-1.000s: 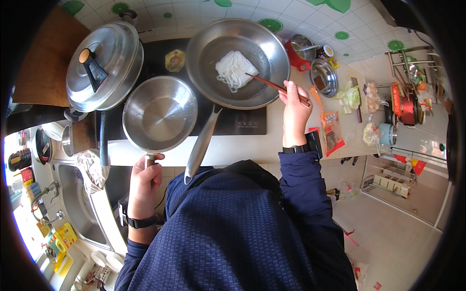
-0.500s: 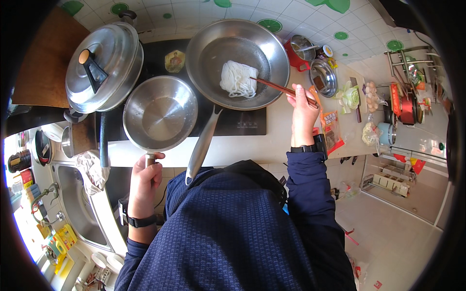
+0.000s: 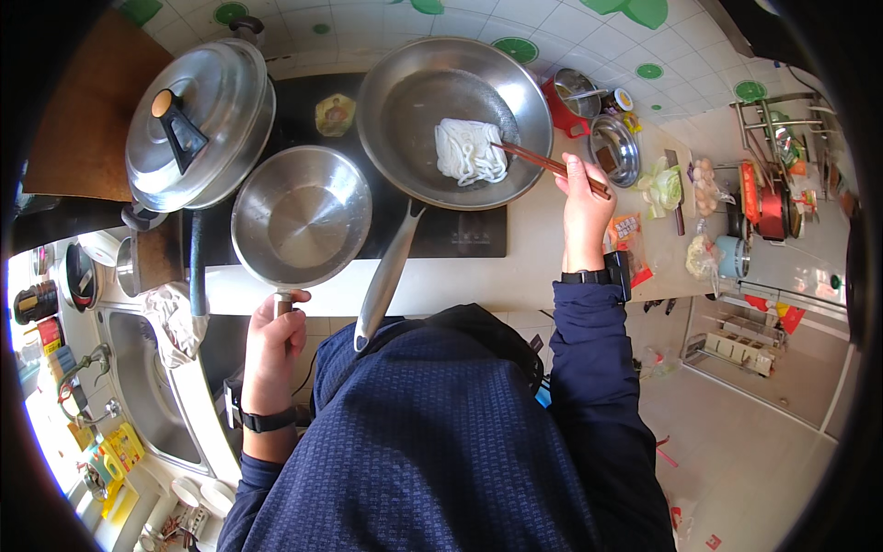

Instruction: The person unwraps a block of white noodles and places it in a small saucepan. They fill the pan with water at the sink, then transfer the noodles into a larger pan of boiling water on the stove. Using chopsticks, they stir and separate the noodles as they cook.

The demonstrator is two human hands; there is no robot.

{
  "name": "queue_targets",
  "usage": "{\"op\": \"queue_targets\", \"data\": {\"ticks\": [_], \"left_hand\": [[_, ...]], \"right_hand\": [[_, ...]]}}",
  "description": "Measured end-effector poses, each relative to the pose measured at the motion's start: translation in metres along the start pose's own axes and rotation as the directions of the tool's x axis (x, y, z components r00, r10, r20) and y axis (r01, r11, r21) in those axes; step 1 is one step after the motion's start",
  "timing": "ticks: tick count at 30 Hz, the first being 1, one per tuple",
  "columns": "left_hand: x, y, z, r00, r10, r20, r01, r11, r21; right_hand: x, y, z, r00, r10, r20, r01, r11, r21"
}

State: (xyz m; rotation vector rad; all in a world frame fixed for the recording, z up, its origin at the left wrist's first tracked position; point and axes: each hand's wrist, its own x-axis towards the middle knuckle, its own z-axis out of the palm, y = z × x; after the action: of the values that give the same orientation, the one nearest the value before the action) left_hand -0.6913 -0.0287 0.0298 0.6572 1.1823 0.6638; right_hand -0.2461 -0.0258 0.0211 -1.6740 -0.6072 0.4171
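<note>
My left hand (image 3: pixel 276 333) is closed around the handle of a small steel saucepan (image 3: pixel 302 216), which has a little clear liquid on its bottom. In my right hand (image 3: pixel 586 204) is a pair of brown chopsticks (image 3: pixel 552 164). Their tips touch a bundle of white noodles (image 3: pixel 469 152) lying in a large steel frying pan (image 3: pixel 405 110). The noodles rest in the right half of that pan. The frying pan's long grey handle (image 3: pixel 390 281) points back toward me, between my two hands.
A lidded steel pot (image 3: pixel 207 120) stands at the left of the black cooktop (image 3: pixel 460 235). Right of the frying pan are a red pot (image 3: pixel 567 99), a steel bowl (image 3: pixel 625 147), cabbage (image 3: pixel 660 187), a knife (image 3: pixel 679 216) and eggs (image 3: pixel 705 179). A sink (image 3: pixel 152 386) lies at left.
The noodles have slid to the right inside the frying pan, and my right hand with the chopsticks has moved slightly right. My left hand stays on the saucepan handle.
</note>
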Motion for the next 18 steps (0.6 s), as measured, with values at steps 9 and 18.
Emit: {"op": "queue_targets", "data": {"ticks": [9,18], "left_hand": [[-0.001,0.000,-0.001,1.000,-0.012,-0.015,0.012,1.000,0.004],[0.002,0.000,0.000,1.000,-0.011,0.020,0.011,1.000,0.004]], "right_hand": [[0.014,0.011,-0.011,0.982,0.167,-0.087,-0.157,0.982,0.102],[0.000,0.005,-0.007,0.979,0.176,-0.101,-0.152,0.966,0.210]]}}
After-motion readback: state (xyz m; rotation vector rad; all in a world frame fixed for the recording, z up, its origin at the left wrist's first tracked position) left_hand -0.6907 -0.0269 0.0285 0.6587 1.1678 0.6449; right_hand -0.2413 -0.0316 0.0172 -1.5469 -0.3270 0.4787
